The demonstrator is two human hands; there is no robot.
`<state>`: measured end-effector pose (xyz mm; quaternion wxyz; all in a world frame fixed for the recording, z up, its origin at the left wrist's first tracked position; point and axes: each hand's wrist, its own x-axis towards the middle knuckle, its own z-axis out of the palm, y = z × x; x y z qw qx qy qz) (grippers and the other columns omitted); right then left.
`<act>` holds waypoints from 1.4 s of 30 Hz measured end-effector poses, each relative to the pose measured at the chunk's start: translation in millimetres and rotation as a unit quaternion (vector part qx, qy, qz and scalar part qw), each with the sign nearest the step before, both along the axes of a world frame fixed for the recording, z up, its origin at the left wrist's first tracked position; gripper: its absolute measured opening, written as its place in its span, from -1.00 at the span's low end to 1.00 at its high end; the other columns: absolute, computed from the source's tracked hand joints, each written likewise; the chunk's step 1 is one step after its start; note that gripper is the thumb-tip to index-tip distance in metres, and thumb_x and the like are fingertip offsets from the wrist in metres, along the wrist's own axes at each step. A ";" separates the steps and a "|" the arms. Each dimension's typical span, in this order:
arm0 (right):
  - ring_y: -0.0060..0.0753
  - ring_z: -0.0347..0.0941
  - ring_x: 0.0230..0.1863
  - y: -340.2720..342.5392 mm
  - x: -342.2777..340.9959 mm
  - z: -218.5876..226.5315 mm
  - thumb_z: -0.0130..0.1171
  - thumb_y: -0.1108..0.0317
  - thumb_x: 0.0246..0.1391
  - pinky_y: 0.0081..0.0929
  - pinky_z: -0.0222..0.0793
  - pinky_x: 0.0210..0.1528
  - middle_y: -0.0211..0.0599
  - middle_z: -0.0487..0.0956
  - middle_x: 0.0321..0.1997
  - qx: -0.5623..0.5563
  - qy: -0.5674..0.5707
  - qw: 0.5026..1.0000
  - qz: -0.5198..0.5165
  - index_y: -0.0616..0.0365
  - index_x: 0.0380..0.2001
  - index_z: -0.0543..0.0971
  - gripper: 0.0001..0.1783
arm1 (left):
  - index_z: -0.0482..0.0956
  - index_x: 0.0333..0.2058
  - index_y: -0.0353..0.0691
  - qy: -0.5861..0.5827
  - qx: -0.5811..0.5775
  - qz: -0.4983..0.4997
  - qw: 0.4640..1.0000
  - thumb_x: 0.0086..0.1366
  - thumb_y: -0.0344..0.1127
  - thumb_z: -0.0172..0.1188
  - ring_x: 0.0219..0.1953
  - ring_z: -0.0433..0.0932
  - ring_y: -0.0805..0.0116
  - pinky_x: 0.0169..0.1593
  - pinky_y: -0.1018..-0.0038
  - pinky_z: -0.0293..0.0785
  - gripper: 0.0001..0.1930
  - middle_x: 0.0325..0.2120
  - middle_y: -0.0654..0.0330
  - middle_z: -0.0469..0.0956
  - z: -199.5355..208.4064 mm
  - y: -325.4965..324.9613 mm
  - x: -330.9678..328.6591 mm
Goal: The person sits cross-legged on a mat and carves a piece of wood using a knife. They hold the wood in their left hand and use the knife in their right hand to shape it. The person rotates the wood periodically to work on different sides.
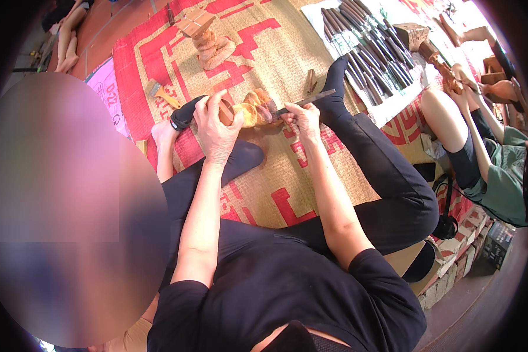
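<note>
My left hand is wrapped round the squared brown end of a small wood carving. The carving lies sideways over the mat, its yellowish, rounded shapes pointing toward my other hand. My right hand grips a long, dark, flat carving tool between thumb and fingers. One end of this tool meets the carving's right side, and the other sticks out past my hand toward my right foot. Exactly where the tool touches the wood is too small to make out.
On the red and straw mat stand another wood carving and a flat brush. Several dark-handled carving tools lie on a white cloth. At right a person holds a wood carving; another's legs show far left.
</note>
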<state>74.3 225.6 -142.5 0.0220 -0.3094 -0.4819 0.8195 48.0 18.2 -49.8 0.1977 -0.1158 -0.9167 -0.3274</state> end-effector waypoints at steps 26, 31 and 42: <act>-0.48 0.54 -0.54 -23.1 -6.4 16.4 0.29 0.54 -0.05 -0.59 0.44 -0.46 -0.23 0.62 -0.48 0.010 -0.003 1.000 0.004 0.28 -0.36 0.52 -0.83 | 0.48 0.00 -0.09 0.006 0.046 -0.021 0.999 -0.10 -0.32 0.40 0.02 0.38 0.04 0.14 0.18 0.31 -0.41 -0.09 0.07 0.36 -12.6 -18.8 9.5; -0.39 0.60 -0.48 -6.9 -6.3 3.8 0.30 0.55 -0.06 -0.59 0.51 -0.45 -0.17 0.62 -0.45 -0.025 -0.011 0.999 -0.044 0.29 -0.38 0.51 -0.83 | 0.48 0.00 -0.09 0.006 0.047 -0.021 0.999 -0.09 -0.32 0.40 0.02 0.38 0.04 0.14 0.17 0.31 -0.42 -0.09 0.06 0.36 -13.5 -17.4 6.8; -0.29 0.63 -0.46 -2.4 -7.5 -1.6 0.26 0.53 -0.04 -0.55 0.51 -0.47 -0.05 0.62 -0.41 -0.024 -0.013 0.999 -0.035 0.30 -0.38 0.46 -0.83 | 0.48 0.00 -0.09 0.005 0.063 -0.029 0.998 -0.09 -0.35 0.40 0.04 0.37 0.06 0.16 0.18 0.29 -0.42 -0.09 0.07 0.35 -15.5 -20.6 4.7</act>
